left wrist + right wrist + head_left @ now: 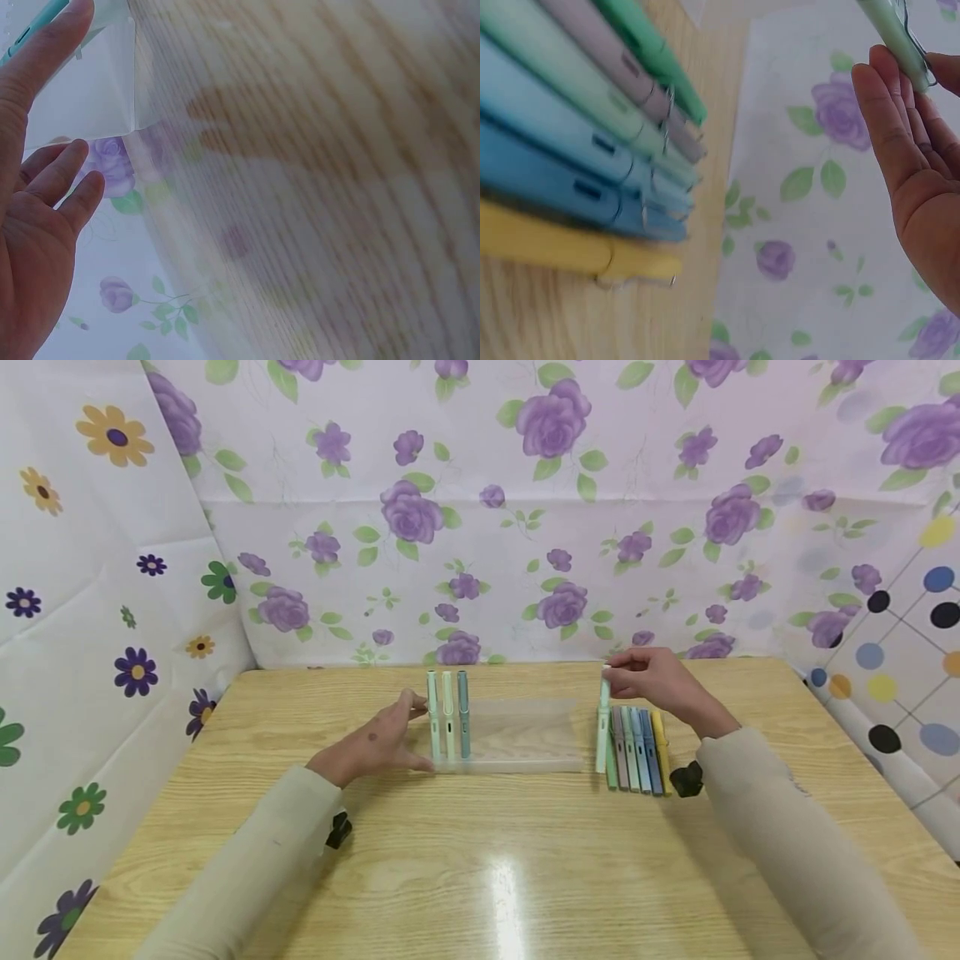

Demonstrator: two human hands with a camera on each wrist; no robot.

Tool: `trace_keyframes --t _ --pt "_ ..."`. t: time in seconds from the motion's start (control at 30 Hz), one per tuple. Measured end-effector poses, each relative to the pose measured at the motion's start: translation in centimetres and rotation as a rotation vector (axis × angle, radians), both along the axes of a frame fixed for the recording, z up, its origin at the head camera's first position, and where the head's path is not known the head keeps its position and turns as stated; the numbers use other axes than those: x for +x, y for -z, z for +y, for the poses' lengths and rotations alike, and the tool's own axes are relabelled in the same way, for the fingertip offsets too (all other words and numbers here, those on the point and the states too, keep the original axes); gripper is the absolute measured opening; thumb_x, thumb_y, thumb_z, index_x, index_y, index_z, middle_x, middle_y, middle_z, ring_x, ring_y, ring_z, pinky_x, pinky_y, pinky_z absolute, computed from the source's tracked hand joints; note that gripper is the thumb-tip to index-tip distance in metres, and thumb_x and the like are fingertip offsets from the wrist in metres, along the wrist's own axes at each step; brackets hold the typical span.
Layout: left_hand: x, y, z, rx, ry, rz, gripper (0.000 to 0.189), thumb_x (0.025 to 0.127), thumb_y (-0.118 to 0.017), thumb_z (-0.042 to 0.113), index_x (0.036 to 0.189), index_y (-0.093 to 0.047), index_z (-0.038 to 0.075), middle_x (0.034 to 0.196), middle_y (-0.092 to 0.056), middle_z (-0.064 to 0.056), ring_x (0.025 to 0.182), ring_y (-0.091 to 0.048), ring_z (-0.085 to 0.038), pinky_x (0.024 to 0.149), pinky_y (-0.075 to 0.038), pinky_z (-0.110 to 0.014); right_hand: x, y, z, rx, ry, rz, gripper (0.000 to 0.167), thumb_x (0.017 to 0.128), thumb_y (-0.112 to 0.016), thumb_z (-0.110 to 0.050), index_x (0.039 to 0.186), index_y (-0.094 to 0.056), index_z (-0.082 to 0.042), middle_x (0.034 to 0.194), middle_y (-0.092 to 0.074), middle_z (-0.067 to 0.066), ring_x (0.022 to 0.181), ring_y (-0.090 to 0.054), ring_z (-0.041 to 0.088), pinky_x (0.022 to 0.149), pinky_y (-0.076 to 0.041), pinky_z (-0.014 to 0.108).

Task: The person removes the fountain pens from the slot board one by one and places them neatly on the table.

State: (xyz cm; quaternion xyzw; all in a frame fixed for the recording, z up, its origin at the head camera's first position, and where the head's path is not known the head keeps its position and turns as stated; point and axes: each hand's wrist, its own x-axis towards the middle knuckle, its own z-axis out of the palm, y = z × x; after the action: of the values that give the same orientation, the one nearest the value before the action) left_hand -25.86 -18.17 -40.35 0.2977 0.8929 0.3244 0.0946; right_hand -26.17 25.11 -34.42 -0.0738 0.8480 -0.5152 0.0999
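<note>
A clear pen stand (pixel 525 766) rests on the table with three pens standing in its left part: a mint pen (pixel 435 727), a pale yellow pen (pixel 449 727) and a teal pen (pixel 464 727). My left hand (pixel 386 737) holds the stand's left end, thumb at the front edge and fingers at the back. My right hand (pixel 656 683) pinches a pale green pen (pixel 603 727) by its top end. In the right wrist view that pen (pixel 896 41) shows its metal clip between thumb and fingers. It is held over the left side of a row of pens (pixel 633 752).
The row to the right of the stand has several pens lying side by side, among them a green pen (pixel 656 56), a mauve pen (pixel 604 52) and a yellow pen (pixel 562 244). Wooden table (pixel 420 868) lies in front. Flowered cloth (pixel 480 568) hangs behind it.
</note>
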Motion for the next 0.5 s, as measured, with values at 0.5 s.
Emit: trace_keyframes --t 0.5 --pt "0.0 0.0 0.0 0.004 0.007 -0.007 0.081 0.076 -0.089 0.025 0.125 -0.031 -0.001 0.15 -0.035 -0.026 0.141 -0.038 -0.039 0.111 -0.034 -0.054 0.6 2.5 7.4 0.089 0.054 -0.056 0.063 0.1 -0.061 -0.038 0.14 -0.046 0.009 0.123 -0.06 0.024 0.098 -0.069 0.021 0.095 -0.053 0.047"
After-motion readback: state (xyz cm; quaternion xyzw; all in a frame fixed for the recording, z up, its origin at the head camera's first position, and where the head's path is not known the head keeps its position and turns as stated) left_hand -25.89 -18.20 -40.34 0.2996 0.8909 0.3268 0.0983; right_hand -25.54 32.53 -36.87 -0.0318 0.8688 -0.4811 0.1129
